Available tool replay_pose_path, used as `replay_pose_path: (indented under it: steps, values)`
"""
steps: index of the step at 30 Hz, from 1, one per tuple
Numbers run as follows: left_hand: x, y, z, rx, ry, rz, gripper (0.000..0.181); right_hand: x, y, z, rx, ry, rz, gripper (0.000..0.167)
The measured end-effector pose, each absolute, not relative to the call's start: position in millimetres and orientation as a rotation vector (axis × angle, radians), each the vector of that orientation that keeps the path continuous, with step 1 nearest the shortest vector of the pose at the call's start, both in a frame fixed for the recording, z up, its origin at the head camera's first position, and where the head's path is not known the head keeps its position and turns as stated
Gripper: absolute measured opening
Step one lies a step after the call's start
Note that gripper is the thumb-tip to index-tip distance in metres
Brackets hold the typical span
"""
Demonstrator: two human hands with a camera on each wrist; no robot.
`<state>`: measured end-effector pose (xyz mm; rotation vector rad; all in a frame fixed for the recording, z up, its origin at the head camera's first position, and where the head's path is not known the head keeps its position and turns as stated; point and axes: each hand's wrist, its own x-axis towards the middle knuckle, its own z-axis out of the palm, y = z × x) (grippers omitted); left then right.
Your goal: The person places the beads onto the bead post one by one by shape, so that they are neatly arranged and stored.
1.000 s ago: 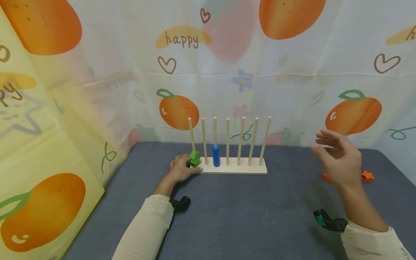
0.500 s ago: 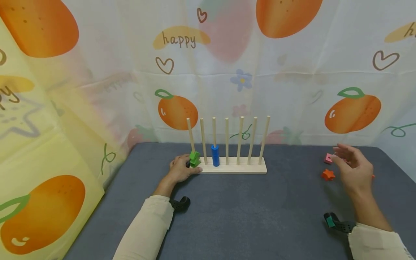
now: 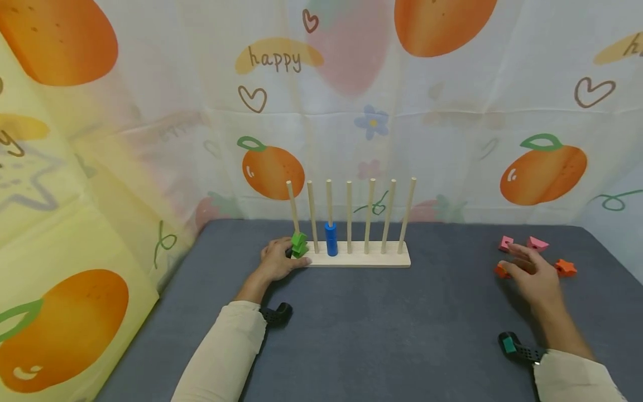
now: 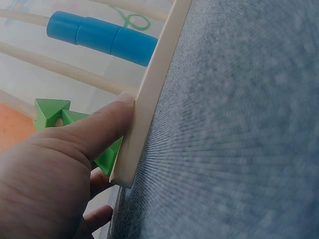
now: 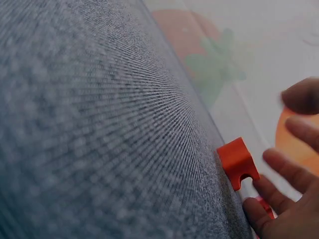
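A wooden peg board (image 3: 361,260) with a row of upright pegs stands near the back of the table. My left hand (image 3: 276,261) grips its left end, thumb along the front of the base (image 4: 144,109), other fingers partly hidden behind. Green triangular beads (image 3: 299,245) are on the leftmost peg beside that hand. Three blue cylinder beads (image 4: 102,37) are stacked on the third peg. At the right, my right hand (image 3: 537,282) hovers with fingers spread and slightly bent over an orange star bead (image 3: 500,271), partly covered by the fingers. The right wrist view shows an orange bead (image 5: 238,162) close to the fingertips.
Another orange star bead (image 3: 566,268) lies right of the right hand. Behind it are a pink square bead (image 3: 505,243) and a pink triangular bead (image 3: 537,243). A printed curtain (image 3: 452,139) hangs along the back edge of the grey table (image 3: 392,329).
My right hand has come down from the air toward the orange star bead, swinging right and then back left. My left hand stays on the peg board.
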<state>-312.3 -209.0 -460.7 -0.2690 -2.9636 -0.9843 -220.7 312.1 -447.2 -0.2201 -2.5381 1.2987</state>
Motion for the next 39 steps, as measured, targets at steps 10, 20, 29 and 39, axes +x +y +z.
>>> replay_pose_path:
  steps: [10, 20, 29, 39]
  values:
    - [-310, -211, -458, -0.271, -2.967, -0.984, 0.058, -225, 313, -460, -0.168, -2.745, 0.968, 0.046]
    - [-310, -210, -457, -0.269, -2.969, -1.011, 0.057, -221, 302, -447, -0.253, -2.571, 1.095, 0.051]
    - [-311, -209, -458, -0.288, -2.963, -1.016, 0.056, -218, 290, -425, -0.168, -2.398, 1.193, 0.049]
    - [-310, -209, -456, -0.292, -2.957, -1.039, 0.056, -217, 272, -404, -0.001, -2.299, 1.296, 0.048]
